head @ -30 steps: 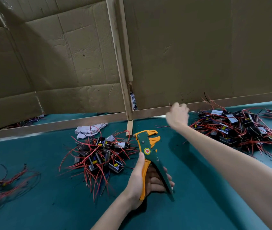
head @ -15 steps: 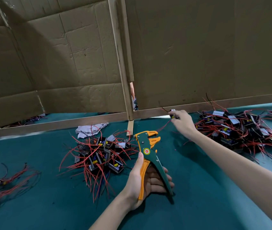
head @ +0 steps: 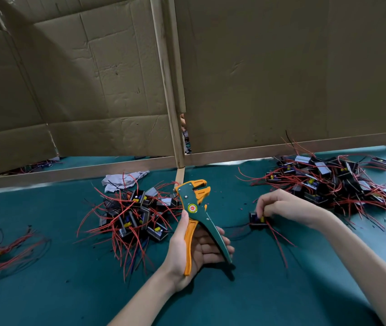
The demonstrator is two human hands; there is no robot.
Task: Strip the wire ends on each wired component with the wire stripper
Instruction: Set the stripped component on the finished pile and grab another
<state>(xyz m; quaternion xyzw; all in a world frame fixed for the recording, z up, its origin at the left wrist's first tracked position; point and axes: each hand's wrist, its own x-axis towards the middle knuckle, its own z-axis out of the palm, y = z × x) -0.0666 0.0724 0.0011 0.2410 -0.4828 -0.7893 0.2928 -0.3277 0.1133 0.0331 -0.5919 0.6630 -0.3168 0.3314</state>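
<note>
A teal-green mat covers the bench, and two cardboard panels in wooden frames stand along its far edge.

One wire stripper, green-bodied with orange jaws and one orange handle, stands upright at the centre. The left hand grips it: the thumb lies along the orange handle and the fingers curl under the green one, with the handles splayed. A round red-and-yellow badge sits at its pivot, but the marking on it is too small to read. No other writing is legible anywhere.

At three o'clock from the stripper, the right hand pinches one small black wired component with a yellow part, low over the mat. Its red wires trail toward five o'clock.

There are three groups of parts:
- A heap of components with red wires lies at nine o'clock, just beside the stripper.
- A larger heap lies at two o'clock.
- A few loose wired pieces lie at the far eight o'clock edge.

One crumpled pale rag lies at eleven o'clock, behind the near heap.
</note>
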